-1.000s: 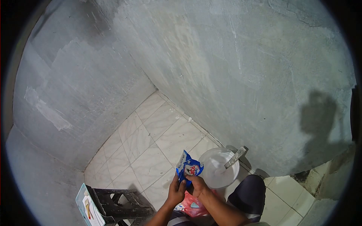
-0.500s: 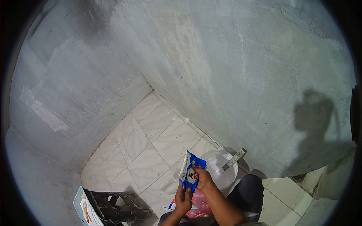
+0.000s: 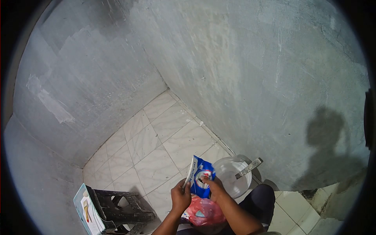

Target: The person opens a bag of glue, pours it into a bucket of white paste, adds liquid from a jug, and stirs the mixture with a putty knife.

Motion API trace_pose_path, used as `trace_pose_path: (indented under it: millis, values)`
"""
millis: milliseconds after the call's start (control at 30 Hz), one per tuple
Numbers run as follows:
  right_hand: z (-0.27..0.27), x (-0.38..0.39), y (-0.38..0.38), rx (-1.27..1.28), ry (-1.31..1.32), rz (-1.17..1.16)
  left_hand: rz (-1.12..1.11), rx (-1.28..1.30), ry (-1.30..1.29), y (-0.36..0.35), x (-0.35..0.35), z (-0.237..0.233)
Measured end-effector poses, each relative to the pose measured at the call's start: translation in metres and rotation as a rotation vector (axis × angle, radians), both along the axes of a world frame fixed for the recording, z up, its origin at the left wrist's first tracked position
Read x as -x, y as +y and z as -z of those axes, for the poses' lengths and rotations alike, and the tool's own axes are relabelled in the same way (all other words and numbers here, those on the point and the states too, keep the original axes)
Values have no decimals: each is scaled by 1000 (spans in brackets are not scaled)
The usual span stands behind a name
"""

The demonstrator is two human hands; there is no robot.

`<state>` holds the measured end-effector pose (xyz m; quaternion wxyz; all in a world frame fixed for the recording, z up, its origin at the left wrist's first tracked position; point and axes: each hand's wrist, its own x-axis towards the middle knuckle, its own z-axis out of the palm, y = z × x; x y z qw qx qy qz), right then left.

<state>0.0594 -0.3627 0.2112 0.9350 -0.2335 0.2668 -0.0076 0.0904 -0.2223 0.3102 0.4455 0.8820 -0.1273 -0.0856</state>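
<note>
A blue and white packet is held upright between my two hands, low in the middle of the view. My left hand grips its lower left edge, with the fingers closed. On the right side of the packet is my right hand, its fingers pressed on the printed front. Just below the packet sits a pink plastic bag with something pale inside. Beside my right hand stands a clear round bucket, and a flat scraper-like tool lies across its rim.
A black stool stands at the lower left, with a light blue tray holding a brush on it. Grey walls meet in a corner above the tiled floor. My bent knee is right of the bag.
My left hand has moved left to the packet's edge, and the packet's front now faces me more. More of the pink bag shows. The camera view has shifted slightly.
</note>
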Motion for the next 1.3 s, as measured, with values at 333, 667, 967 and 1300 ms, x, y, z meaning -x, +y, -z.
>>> trace_pose_path:
  millis: [333, 667, 967, 1300]
  values:
    - [-72, 48, -6, -231, 63, 24, 503, -285, -707, -23, 6, -14]
    - [-17, 62, -18, 85, 49, 55, -28, 440, 314, -12, 64, 44]
    - [1, 63, -1, -57, -67, 48, -9, 337, 622, -34, 29, 43]
    - [-11, 61, 6, -279, -87, 136, -20, 312, 257, -54, 35, 71]
